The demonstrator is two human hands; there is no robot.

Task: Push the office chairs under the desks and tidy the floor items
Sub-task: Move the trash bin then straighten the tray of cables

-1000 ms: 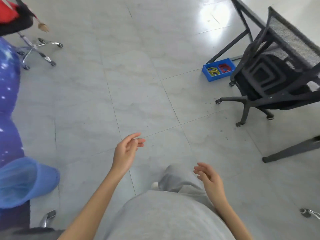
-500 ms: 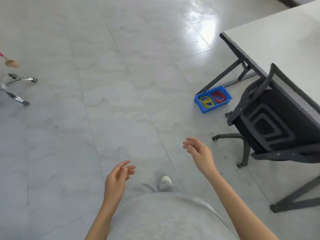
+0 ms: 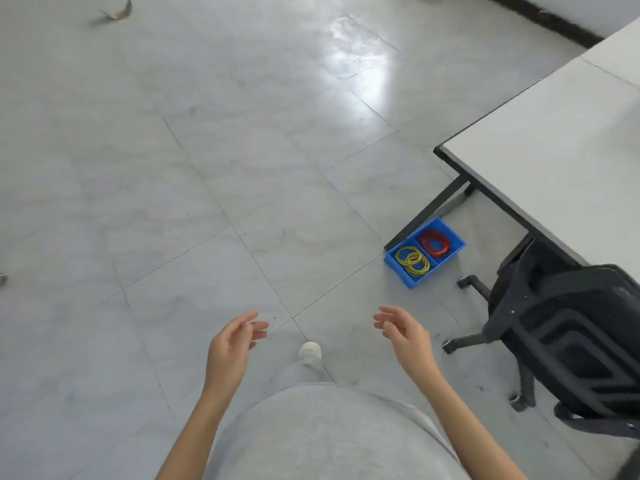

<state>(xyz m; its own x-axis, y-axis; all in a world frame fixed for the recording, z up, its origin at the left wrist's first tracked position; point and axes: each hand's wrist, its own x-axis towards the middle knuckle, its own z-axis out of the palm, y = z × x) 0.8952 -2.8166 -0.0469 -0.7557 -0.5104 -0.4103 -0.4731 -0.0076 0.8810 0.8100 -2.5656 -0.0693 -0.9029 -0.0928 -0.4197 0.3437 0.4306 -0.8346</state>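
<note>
Head view: looking down past grey trousers at a pale tiled floor (image 3: 180,188), both bare forearms stretched out in front.
Left hand (image 3: 230,348): up in the air above the floor, fingers (image 3: 258,325) loosely spread with a slight curl, nothing in them, touching nothing.
Right hand (image 3: 407,336): same story, raised and relaxed, fingers (image 3: 382,317) apart and gently bent, holding nothing, well short of the chair.
Office chair (image 3: 568,344): black, at the right edge, its back towards the camera; the seat end sits under the counter's edge, while the star base and casters (image 3: 448,348) stand out on the open floor.
Counter (image 3: 561,143): white top with a dark rim, upper right, on black legs that splay out to the floor.
Blue tray (image 3: 401,270): on the floor just beside the counter's leg foot (image 3: 420,220), near the chair's front caster but apart from it, ahead and to the right of the right hand.
Tray contents: two compartments; yellow loops (image 3: 412,260) in the nearer one, red loops (image 3: 434,242) in the farther one.
Shoe (image 3: 310,351): white toe poking out between the two hands.
Far left top: a small brownish object (image 3: 117,12), too blurred to name.
Light: a bright glare patch (image 3: 360,67) on the tiles up ahead.
</note>
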